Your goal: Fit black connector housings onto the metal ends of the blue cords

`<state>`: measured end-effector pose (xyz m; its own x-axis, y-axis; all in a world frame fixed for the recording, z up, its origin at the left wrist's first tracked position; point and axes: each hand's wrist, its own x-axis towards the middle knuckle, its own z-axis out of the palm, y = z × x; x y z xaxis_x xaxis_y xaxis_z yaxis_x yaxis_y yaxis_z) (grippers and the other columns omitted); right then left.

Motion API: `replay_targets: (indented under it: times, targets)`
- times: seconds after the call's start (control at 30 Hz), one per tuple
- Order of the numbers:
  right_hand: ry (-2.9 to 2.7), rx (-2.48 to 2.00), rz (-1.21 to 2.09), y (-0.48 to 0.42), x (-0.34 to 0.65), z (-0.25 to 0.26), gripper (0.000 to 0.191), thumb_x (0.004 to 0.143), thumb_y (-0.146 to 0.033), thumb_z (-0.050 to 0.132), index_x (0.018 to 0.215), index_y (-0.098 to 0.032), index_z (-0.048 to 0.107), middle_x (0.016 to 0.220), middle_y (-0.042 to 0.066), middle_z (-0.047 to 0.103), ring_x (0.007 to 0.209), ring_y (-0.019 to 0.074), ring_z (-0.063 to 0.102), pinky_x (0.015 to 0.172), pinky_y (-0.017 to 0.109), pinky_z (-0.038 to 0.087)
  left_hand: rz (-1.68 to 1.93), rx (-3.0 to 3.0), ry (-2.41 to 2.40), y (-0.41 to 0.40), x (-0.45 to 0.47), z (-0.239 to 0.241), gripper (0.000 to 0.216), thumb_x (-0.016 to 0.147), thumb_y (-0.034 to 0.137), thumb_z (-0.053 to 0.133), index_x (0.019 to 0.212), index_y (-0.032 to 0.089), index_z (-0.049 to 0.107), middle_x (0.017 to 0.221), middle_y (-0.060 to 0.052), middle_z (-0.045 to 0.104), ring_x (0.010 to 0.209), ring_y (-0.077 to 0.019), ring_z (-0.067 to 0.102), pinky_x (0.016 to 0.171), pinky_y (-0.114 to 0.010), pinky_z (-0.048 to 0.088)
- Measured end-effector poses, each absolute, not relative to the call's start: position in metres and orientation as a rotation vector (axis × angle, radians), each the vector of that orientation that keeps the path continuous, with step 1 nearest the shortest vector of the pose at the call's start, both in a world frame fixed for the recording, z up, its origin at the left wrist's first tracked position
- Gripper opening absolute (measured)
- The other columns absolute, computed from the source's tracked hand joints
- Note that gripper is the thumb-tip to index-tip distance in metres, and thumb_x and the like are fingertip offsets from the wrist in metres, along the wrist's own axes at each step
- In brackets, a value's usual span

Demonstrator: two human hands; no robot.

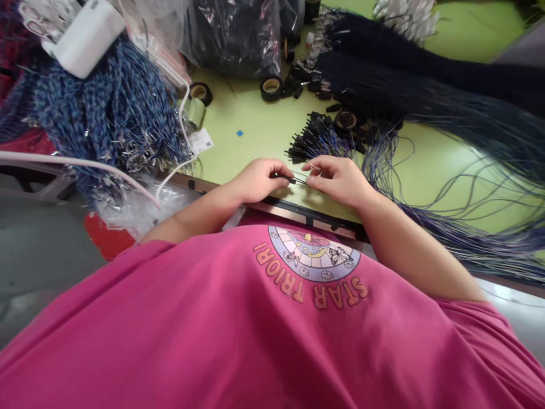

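My left hand is closed, its thumb and fingers pinching a small black connector just above the table's near edge. Thin dark wires run from that connector across to my right hand, which pinches them between thumb and fingers. A small shiny tip shows by the right fingertips, too fine to make out. Just beyond both hands lies a pile of black connectors with purple and blue wires trailing off to the right.
Tape rolls stand behind on the green table. Twisted blue wire bundles and a white device lie at left, with a white cable. A dark wire bundle fills the back right. A black plastic-wrapped bag sits behind.
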<state>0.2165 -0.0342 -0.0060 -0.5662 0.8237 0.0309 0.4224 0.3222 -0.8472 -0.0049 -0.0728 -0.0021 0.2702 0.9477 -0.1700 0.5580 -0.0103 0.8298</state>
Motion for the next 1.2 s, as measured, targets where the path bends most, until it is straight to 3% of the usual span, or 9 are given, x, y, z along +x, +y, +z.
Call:
replay_targets:
  times: [0.13, 0.23, 0.43, 0.8, 1.03, 1.2]
  targets:
    - [-1.919, -1.145, 1.207, -0.037, 0.222, 0.000, 0.013, 0.077, -0.028, 0.064, 0.075, -0.016, 0.070, 0.062, -0.002, 0.058, 0.060, 0.0103, 0.048, 0.058, 0.026, 0.038, 0.725, 1.511, 1.328, -0.057, 0.002, -0.001, 0.018, 0.077, 0.020, 0.071, 0.094, 0.015, 0.073, 0.098, -0.005, 0.074, 0.089, -0.0147, 0.066, 0.090, -0.033, 0.051]
    - [-1.811, -1.213, 1.213, -0.038, 0.224, 0.000, 0.012, 0.077, -0.025, 0.064, 0.073, -0.016, 0.070, 0.056, -0.003, 0.052, 0.057, 0.0094, 0.046, 0.056, 0.025, 0.036, 0.792, 1.412, 1.299, -0.051, 0.009, 0.000, 0.017, 0.077, 0.016, 0.070, 0.094, 0.016, 0.072, 0.090, -0.003, 0.072, 0.080, -0.0127, 0.064, 0.081, -0.031, 0.052]
    - [-1.834, -1.253, 1.064, -0.036, 0.228, -0.004, 0.012, 0.079, -0.026, 0.065, 0.077, -0.017, 0.072, 0.065, 0.000, 0.062, 0.062, 0.0119, 0.051, 0.059, 0.027, 0.041, 0.816, 1.328, 1.238, -0.041, 0.014, -0.011, 0.018, 0.080, 0.017, 0.066, 0.097, 0.019, 0.071, 0.072, 0.000, 0.065, 0.063, -0.0108, 0.059, 0.061, -0.027, 0.048]
    - [-2.111, -1.316, 0.672, -0.042, 0.228, -0.008, 0.018, 0.085, -0.025, 0.053, 0.079, -0.020, 0.069, 0.083, 0.007, 0.070, 0.082, 0.0204, 0.063, 0.078, 0.036, 0.047, 0.768, 1.438, 1.268, -0.034, 0.008, -0.021, 0.022, 0.085, 0.026, 0.063, 0.103, 0.018, 0.071, 0.082, -0.005, 0.071, 0.066, -0.0129, 0.062, 0.063, -0.031, 0.052]
    - [-1.883, -1.323, 1.164, -0.039, 0.224, 0.004, 0.016, 0.080, -0.027, 0.059, 0.069, -0.017, 0.067, 0.057, -0.001, 0.054, 0.058, 0.0127, 0.049, 0.060, 0.028, 0.039, 0.768, 1.499, 1.278, -0.036, 0.010, -0.010, 0.022, 0.080, 0.019, 0.067, 0.101, 0.017, 0.071, 0.087, -0.004, 0.072, 0.077, -0.0137, 0.065, 0.074, -0.031, 0.054]
    - [-1.661, -1.374, 1.450, -0.037, 0.223, 0.003, 0.011, 0.075, -0.024, 0.059, 0.070, -0.017, 0.066, 0.045, -0.005, 0.038, 0.043, 0.0082, 0.030, 0.045, 0.025, 0.024, 0.786, 1.631, 1.269, -0.036, 0.015, 0.000, 0.019, 0.074, 0.017, 0.071, 0.092, 0.015, 0.073, 0.091, -0.004, 0.073, 0.086, -0.0151, 0.067, 0.085, -0.032, 0.054]
